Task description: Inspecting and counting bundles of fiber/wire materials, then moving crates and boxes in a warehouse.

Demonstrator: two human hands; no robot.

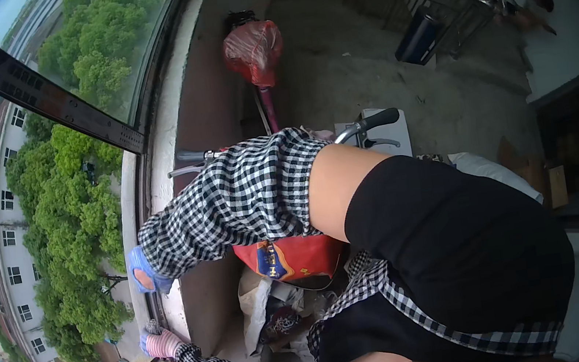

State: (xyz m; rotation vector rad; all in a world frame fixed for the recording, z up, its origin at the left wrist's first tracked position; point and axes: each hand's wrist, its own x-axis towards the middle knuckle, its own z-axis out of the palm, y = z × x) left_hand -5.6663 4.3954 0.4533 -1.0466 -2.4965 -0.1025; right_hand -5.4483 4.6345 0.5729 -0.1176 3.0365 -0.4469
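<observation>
Touches the window frame (156, 305), running longways from right grip (148, 271) to left grip (161, 343), just as near both; can't tell if clamped or apart.

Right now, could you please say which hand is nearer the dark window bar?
Right: in the picture, the right hand is below the bar, the left hand farther below.

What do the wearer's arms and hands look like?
Right hand: blue-violet glove. Left hand: pink-and-white striped glove. Both forearms wear black-and-white checked oversleeves, gathered and puffy on the right; above that one, a bare stretch, then a plain black short sleeve. No cables visible.
</observation>
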